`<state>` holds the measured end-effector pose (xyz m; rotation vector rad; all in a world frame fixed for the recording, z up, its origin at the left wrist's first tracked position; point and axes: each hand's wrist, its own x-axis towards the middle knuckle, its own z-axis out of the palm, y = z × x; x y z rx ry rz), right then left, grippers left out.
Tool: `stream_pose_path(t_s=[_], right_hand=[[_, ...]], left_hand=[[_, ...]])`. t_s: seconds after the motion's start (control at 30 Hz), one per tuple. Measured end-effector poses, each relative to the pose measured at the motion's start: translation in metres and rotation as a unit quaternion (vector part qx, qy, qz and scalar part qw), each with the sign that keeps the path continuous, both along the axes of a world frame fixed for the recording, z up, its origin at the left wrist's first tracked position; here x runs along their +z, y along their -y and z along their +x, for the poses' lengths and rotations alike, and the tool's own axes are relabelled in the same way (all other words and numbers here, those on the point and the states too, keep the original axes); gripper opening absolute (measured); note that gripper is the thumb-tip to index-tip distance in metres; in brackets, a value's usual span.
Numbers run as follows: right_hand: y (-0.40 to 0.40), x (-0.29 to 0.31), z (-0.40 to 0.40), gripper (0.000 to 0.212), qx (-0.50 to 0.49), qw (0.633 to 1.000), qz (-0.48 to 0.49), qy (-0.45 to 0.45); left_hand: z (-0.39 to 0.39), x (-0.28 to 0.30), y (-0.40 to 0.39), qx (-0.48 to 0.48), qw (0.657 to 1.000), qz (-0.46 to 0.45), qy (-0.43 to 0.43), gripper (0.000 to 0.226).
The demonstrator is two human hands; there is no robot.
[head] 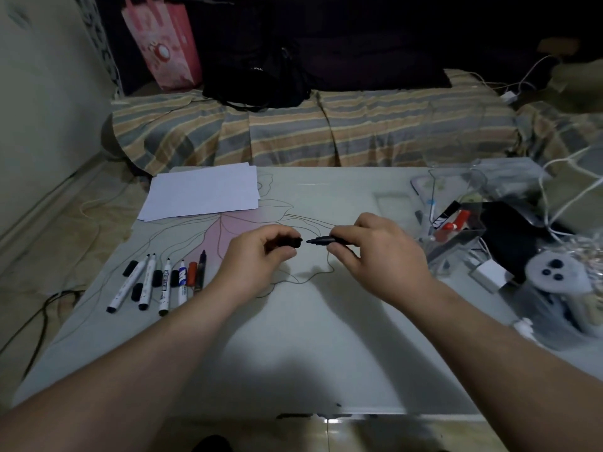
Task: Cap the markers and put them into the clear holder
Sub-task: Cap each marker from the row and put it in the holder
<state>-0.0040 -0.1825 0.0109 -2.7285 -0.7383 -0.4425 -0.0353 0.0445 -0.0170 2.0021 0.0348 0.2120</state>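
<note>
Over the middle of the table my left hand (257, 252) pinches a black cap (288, 242), its mouth turned right. My right hand (375, 252) grips a black marker (323, 240) whose bare tip points left at the cap, a small gap between them. Several uncapped white and dark markers (164, 285) lie in a row at the left, with loose black caps (157, 278) among them. The clear holder (456, 233) stands at the right and has a red-capped marker (452, 225) inside.
A stack of white paper (202, 192) lies at the table's far left. Clear plastic bags, white cables, a charger (487, 274) and a grey plush toy (554, 275) crowd the right side. A striped bed (310, 128) runs behind the table.
</note>
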Motion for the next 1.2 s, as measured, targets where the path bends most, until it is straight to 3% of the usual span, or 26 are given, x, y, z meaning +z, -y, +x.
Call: stream_pose_path(t_s=[0.1, 0.3, 0.47, 0.7, 0.83, 0.93, 1.07, 1.13, 1.2], right_hand=[[0.002, -0.002, 0.000, 0.029, 0.000, 1.000, -0.002, 0.000], [0.007, -0.006, 0.002, 0.029, -0.002, 1.000, -0.013, 0.018], [0.020, -0.001, 0.007, 0.041, -0.009, 1.000, 0.024, 0.018], [0.041, 0.003, 0.012, 0.044, -0.012, 0.999, 0.051, 0.012], [0.051, 0.006, 0.014, 0.034, 0.004, 0.996, 0.080, -0.028], [0.066, 0.016, 0.020, 0.028, 0.019, 0.996, 0.030, -0.078], [0.091, 0.039, 0.028, 0.021, -0.016, 0.978, -0.117, -0.172], [0.105, 0.049, 0.030, 0.023, -0.018, 0.983, -0.073, -0.169], [0.119, 0.054, 0.034, 0.022, -0.038, 0.982, 0.108, -0.149]], left_hand=[[-0.001, 0.005, 0.013, -0.007, 1.000, 0.008, 0.014, 0.029], [0.004, 0.006, 0.043, 0.002, 0.989, 0.129, 0.078, 0.020], [0.012, 0.011, 0.068, 0.013, 0.980, 0.137, 0.141, 0.016], [0.021, 0.017, 0.095, 0.009, 0.964, 0.175, 0.200, 0.013], [0.023, 0.020, 0.103, -0.020, 0.965, 0.173, 0.195, 0.014], [0.022, 0.018, 0.111, -0.039, 0.975, 0.152, 0.160, 0.015], [0.022, 0.018, 0.134, -0.057, 0.985, 0.124, 0.104, 0.015], [0.027, 0.022, 0.144, -0.038, 0.994, 0.047, 0.093, 0.018], [0.034, 0.025, 0.152, -0.020, 0.996, -0.011, 0.085, 0.021]])
